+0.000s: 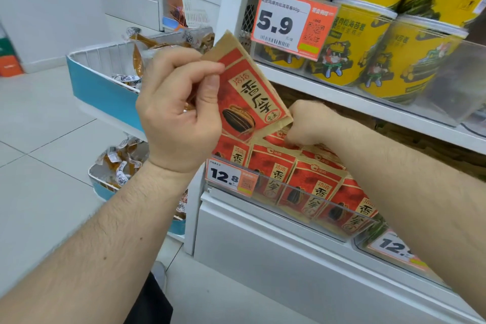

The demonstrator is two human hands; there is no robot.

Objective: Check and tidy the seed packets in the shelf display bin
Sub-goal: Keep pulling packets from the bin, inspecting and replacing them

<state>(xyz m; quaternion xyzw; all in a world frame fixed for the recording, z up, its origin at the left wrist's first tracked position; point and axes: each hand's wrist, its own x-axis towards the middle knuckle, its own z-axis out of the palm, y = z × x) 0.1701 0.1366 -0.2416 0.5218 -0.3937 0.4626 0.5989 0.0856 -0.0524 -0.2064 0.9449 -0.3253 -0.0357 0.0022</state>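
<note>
The seed packet (247, 97) held up in the left hand (178, 110) reads 洽洽 香瓜子. The orange price tag (231, 177) on the clear bin front (315, 192) reads 12.8. The upper shelf tag (292, 21) reads 5.9 and 90g, beside yellow tubs (368, 42) marked 海苔卷.

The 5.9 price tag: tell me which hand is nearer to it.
Left. The left hand holds a seed packet up just below-left of the price tag; the right hand is lower, in the bin.

Left hand (181, 110) raised, fingers curled pinching, right hand (307, 123) lowered, knuckles bent
</note>
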